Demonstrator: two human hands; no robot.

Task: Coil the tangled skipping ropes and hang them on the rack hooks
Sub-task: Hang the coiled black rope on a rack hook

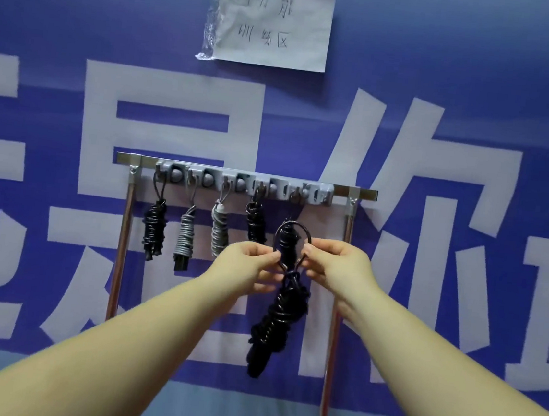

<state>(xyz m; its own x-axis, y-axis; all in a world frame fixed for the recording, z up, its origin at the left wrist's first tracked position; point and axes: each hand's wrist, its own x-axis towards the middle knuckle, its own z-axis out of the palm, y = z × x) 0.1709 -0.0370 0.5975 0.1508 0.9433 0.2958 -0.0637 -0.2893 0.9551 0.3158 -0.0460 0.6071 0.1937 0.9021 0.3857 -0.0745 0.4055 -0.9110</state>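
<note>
Both hands, left point(249, 263) and right point(335, 265), pinched the loop of a coiled black rope point(279, 323) below the rack's point(362, 194) right hook point(296, 195); a slack pinch risked dropping or uncoiling it.

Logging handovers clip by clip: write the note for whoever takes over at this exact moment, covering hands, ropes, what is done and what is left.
Left hand and right hand each pinch one side of the top loop of the black coiled rope, held open just below the rack.
Done: four coiled ropes hang on hooks, from the left a black one, two grey ones and another black one.
A further dark coil behind the loop seems to hang from the fifth hook; unclear.
Left: hook the held loop.
</note>
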